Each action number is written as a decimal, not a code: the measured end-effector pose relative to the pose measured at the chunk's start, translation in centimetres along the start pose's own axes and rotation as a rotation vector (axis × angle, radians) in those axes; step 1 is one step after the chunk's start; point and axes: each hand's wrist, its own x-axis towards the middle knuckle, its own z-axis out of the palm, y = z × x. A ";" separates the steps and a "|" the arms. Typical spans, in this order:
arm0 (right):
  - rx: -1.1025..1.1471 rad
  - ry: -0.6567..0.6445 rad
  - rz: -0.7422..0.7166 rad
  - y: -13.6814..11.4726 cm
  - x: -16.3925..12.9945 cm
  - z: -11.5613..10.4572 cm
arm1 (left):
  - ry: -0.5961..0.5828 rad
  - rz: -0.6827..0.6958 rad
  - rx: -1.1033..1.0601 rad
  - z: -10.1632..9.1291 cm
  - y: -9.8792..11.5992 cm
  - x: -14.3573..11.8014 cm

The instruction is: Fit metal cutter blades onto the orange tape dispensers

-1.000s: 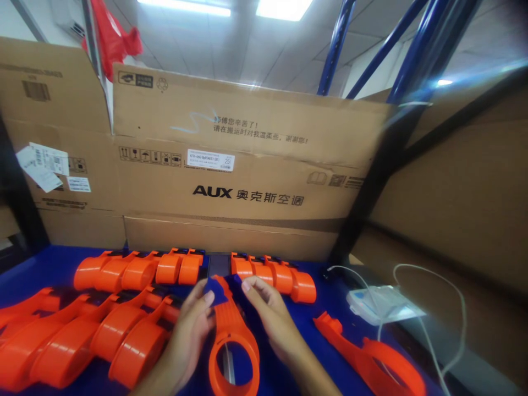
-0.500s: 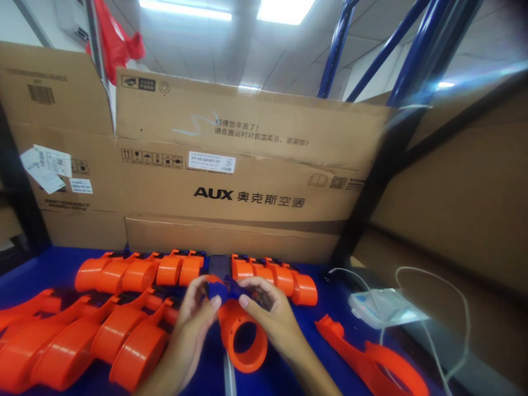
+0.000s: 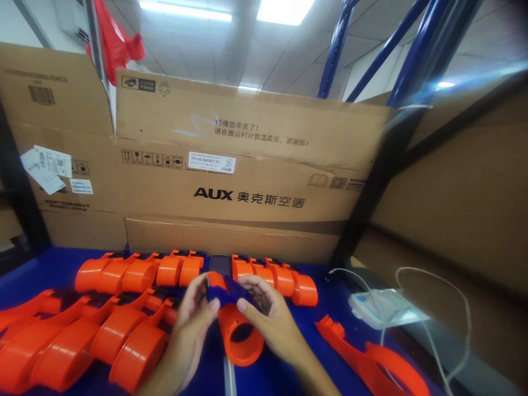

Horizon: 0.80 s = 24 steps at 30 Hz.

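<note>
An orange plastic tape dispenser [image 3: 244, 352] is held between my hands, its round hub hanging below and facing me. A dark blue piece [image 3: 225, 294] lies across its upper end. My left hand [image 3: 197, 313] is closed around the left side of that end, thumb against the blue piece. From the right, my right hand [image 3: 268, 313] is closed on the blue piece, with the thumb pressed on its near face. Fingers partly hide where the two parts meet.
Several orange dispensers [image 3: 138, 346] stand in rows at left, and others [image 3: 284, 279] at the back. An orange piece with a large ring [image 3: 365, 360] lies at right, near a clear plastic case [image 3: 385, 308] and a white cable [image 3: 465, 308]. A cardboard sheet [image 3: 247, 181] closes off the back.
The dispenser has tilted a little, its hub shifting slightly left and up. More of the blue piece shows across the top. Both hands stay nearly in place.
</note>
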 end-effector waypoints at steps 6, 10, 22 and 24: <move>-0.101 -0.032 -0.086 -0.9 -0.7 0.6 | -0.044 0.007 -0.058 -0.5 -0.2 -0.1; -0.191 -0.025 -0.133 -1.2 -0.9 0.6 | -0.043 0.005 -0.074 -0.9 -0.4 -0.4; -0.633 -0.019 -0.489 -1.0 -1.0 0.1 | -0.043 0.171 0.293 0.0 0.8 -0.5; -0.656 -0.034 -0.509 -0.9 -0.9 0.1 | -0.019 0.207 0.348 0.1 1.1 -0.6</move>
